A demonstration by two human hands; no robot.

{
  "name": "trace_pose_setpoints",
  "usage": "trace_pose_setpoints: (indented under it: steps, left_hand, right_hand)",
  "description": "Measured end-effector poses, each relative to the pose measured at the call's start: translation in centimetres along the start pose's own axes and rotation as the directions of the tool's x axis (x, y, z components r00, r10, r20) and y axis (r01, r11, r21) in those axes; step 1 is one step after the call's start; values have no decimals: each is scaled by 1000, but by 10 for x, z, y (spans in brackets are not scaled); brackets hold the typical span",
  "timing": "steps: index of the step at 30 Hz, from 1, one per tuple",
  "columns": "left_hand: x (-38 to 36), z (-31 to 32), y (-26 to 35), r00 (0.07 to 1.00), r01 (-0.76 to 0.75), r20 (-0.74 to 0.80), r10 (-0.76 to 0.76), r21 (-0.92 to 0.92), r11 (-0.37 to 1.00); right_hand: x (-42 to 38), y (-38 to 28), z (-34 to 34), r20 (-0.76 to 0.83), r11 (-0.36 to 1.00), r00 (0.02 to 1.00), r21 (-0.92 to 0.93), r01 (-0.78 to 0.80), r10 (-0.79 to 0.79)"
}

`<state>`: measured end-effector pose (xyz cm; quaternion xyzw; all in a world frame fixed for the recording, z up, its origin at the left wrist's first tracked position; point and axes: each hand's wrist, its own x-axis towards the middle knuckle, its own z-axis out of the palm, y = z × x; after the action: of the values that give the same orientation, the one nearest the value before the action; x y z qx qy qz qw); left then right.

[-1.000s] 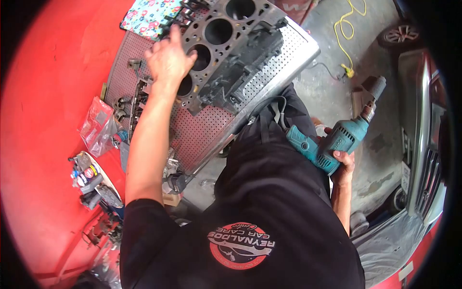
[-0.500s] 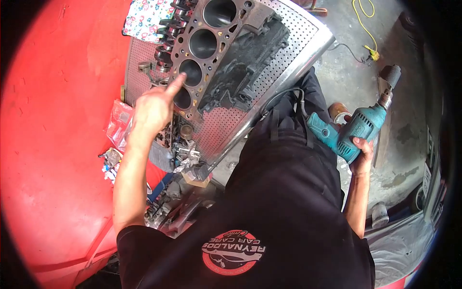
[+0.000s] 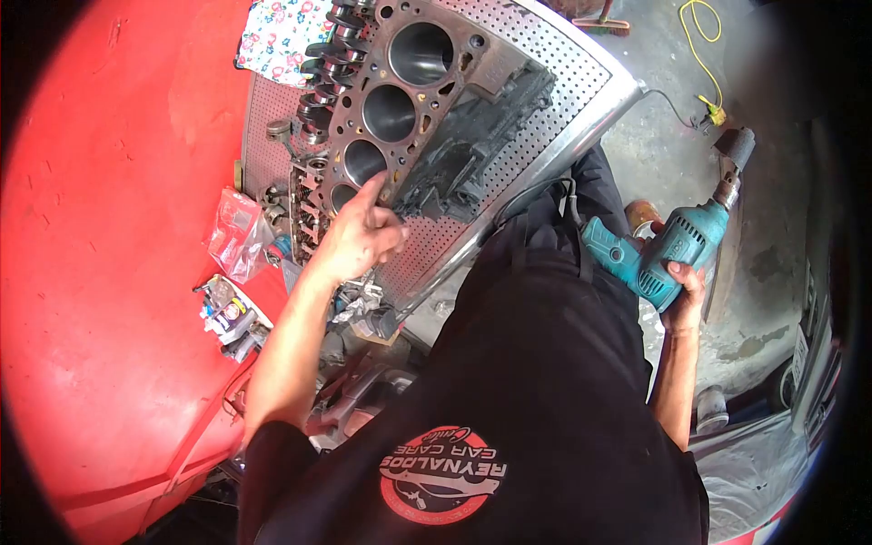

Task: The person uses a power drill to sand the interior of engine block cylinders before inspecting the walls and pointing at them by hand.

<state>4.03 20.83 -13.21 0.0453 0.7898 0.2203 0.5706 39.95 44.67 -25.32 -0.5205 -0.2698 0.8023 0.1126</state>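
Note:
My left hand [image 3: 361,238] holds nothing. Its index finger is stretched toward the engine block [image 3: 427,118], its tip at the lower edge of a cylinder bore [image 3: 366,162], and the other fingers are loosely bent. Whether the fingertip touches the metal I cannot tell. My right hand [image 3: 687,292] grips the body of a teal power drill [image 3: 681,243], thumb on its near side. A dark cylindrical attachment [image 3: 736,145] sits at the drill's end, pointing up and away.
A crankshaft [image 3: 329,68] and a floral cloth [image 3: 282,41] lie left of the block on the perforated metal table [image 3: 581,82]. Engine parts [image 3: 309,213] and a plastic bag [image 3: 238,238] are at left. A yellow cord [image 3: 718,73] and a broom [image 3: 601,24] are on the floor.
My left hand has moved right and down across the block's near end, and its other fingers have spread somewhat. The view has shifted slightly. My right hand still holds the drill.

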Motion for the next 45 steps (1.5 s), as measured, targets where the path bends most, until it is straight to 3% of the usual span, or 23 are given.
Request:
trace_pose_setpoints:
  steps: [1,5,7,10,11,13,17,19,23,25,35,45]
  left_hand:
    - [4,3,6,999,-32,-12,31,-116,993]
    - [41,-13,15,995,-59,-91,35,-281,958]
    - [51,-22,15,995,-38,-102,-22,-554,832]
    - [37,-22,-2,990,-134,-131,51,-768,626]
    - [37,-18,-9,974,-202,-227,25,-807,554]
    - [43,-4,-19,917,-345,-396,-46,-847,403]
    - [56,1,-19,915,-385,-368,-167,-919,-85]
    - [63,-2,-14,947,-312,-296,-123,-939,-142]
    - [65,1,3,942,-335,-312,-124,-890,-310]
    - [55,1,-11,952,-292,-304,-30,-875,-385]
    - [62,2,-29,949,-275,-313,40,-882,-383]
    - [50,2,-28,916,-362,-395,64,-886,-289]
  right_hand:
    - [2,-1,2,1,1000,1000,3,-3,3]
    - [6,-13,10,36,998,999,-57,5,-3]
    - [9,-18,16,48,997,999,-79,12,-8]
    - [-4,-29,20,85,993,996,-115,34,-24]
    - [-5,-31,22,79,992,996,-115,52,-43]
    - [-9,-33,27,80,991,995,-115,66,-57]
    - [-32,-29,36,136,992,989,-99,75,-61]
    - [-33,-30,36,137,996,990,-76,54,-43]
    - [-41,-34,42,151,988,985,-122,98,-79]
    - [-52,-25,44,164,983,981,-133,129,-106]
    - [-62,-11,44,177,975,976,-159,154,-125]
    - [-61,-7,39,176,977,975,-144,161,-135]
